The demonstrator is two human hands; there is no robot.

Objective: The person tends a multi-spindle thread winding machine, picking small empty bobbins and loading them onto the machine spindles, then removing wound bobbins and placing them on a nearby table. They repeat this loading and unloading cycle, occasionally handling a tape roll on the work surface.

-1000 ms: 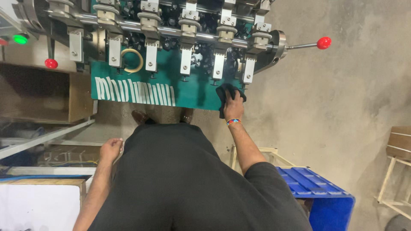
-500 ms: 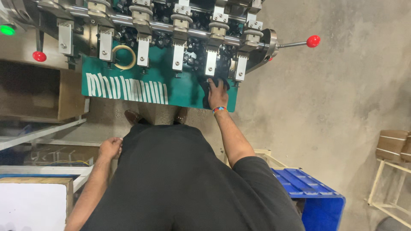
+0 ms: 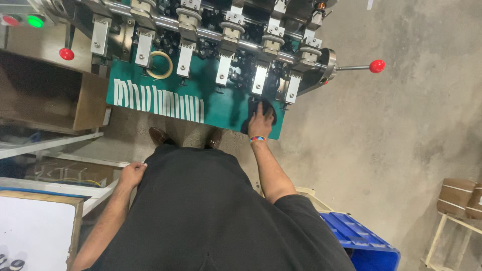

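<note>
Green plate [image 3: 221,108] of the machine at twelve o'clock, with white strips [image 3: 158,100] in a row at eleven and a tape ring [image 3: 159,65] above them; at one o'clock, right hand [image 3: 261,119] laid on a dark pad [image 3: 268,107] at the plate's lower right corner, under the row of metal clamps; fingers spread over the pad, yet whether the grip is clamped on it or only pressing cannot be told; left hand [image 3: 131,173] at nine o'clock, against the hem of the black shirt, fingers bent, grip likewise unclear.

Looks like handling or rubbing the pad against the plate, mid-step; calls next for a firm hold and care to stay clear of the clamps just above.

Hard to make out what the pad is, cloth or part; fingertips lost against its dark surface; red-knobbed lever [image 3: 376,65] at two o'clock; blue crate [image 3: 361,241] at five o'clock, cut off by the frame.
</note>
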